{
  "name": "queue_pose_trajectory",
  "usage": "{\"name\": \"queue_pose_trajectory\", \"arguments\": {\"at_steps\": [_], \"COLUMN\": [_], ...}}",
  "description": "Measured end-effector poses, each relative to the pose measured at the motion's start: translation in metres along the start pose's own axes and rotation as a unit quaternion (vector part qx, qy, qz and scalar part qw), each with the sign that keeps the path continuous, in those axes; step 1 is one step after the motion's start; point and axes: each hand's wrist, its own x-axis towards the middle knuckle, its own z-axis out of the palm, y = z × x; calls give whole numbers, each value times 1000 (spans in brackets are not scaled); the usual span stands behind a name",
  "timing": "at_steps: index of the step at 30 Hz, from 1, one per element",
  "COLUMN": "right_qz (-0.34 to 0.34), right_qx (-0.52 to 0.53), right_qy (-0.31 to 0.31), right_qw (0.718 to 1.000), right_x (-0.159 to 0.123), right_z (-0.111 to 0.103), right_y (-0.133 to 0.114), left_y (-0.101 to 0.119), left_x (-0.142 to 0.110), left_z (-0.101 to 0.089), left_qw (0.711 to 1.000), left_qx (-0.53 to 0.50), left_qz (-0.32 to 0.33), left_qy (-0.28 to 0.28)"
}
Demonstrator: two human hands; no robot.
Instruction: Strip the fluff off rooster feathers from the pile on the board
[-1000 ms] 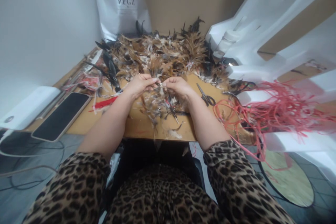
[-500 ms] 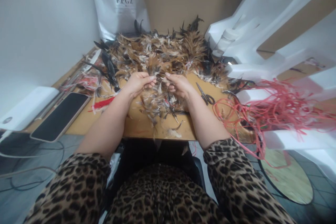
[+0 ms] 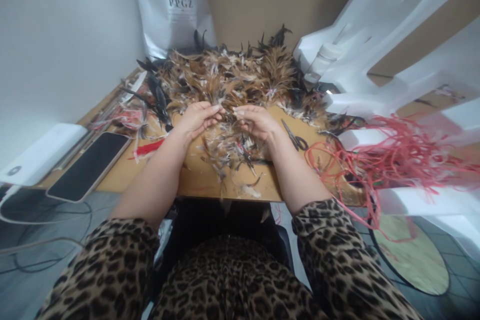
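Observation:
Over the front of a wide heap of brown feathers, both my hands are pinched with their fingertips close together. My left hand is closed, with small brownish feathers between thumb and fingers. Facing it, my right hand also pinches, thumb against index finger; what lies in it blends with the feathers behind. Below the hands, a looser scatter of small feathers lies on the wooden table. Dark scissors rest just right of my right wrist.
A phone and a white power bank with a cable lie at the left. Red strips are near my left forearm. Tangled pink ribbon spreads over white foam at the right. Behind stand a white bag and a bottle.
The fan of brown feathers that stood up at my left fingertips no longer shows there. My right fingertips have shifted slightly left, closer to the left ones. The view has moved a little.

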Motion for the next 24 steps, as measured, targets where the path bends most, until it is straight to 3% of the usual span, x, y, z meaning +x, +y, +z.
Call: {"name": "queue_pose_trajectory", "arguments": {"at_steps": [5, 13, 19, 24], "right_qz": [-13, -50, -73, -72], "right_qx": [-64, -93, -131, -123], "right_qy": [31, 63, 89, 29], "right_qw": [997, 992, 985, 989], "right_x": [3, 8, 12, 7], "right_z": [7, 8, 10, 11], "right_y": [6, 14, 20, 16], "left_y": [-3, -8, -12, -11], "left_x": [1, 1, 2, 3], "left_z": [3, 7, 12, 8], "left_qw": [997, 984, 987, 998], "left_qx": [56, 156, 145, 62], "left_qz": [45, 84, 68, 27], "left_qy": [36, 4, -2, -1]}}
